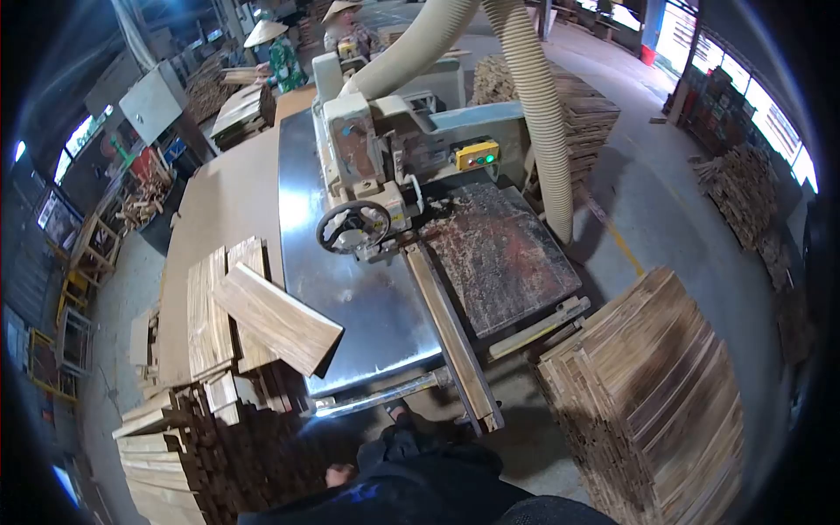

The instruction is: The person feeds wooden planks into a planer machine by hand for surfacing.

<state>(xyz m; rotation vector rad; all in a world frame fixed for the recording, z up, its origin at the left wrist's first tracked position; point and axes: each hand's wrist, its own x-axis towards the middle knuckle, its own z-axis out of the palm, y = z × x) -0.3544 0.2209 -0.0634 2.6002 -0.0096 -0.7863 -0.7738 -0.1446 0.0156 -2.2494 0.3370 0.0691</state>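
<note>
My left hand [339,475] is partly visible at the lower edge, low beside my dark clothing and near the stacked boards [162,464]; its fingers are too small and dim to make out. My right hand is not in view. In front of me stands a saw machine [354,149] with a black handwheel [353,227] and a shiny metal table [350,306]. A loose board [278,319] lies slanted over the table's left edge, partly on other boards [208,311]. Along the wooden guide rail [446,332] runs a straight edge toward me.
A tall stack of boards [665,385] stands at the right. Ribbed dust hoses [542,131] rise from the machine, near a yellow control box [477,156]. Two people in conical hats, one in green [284,63], are behind it. A brown panel surface [219,192] extends left.
</note>
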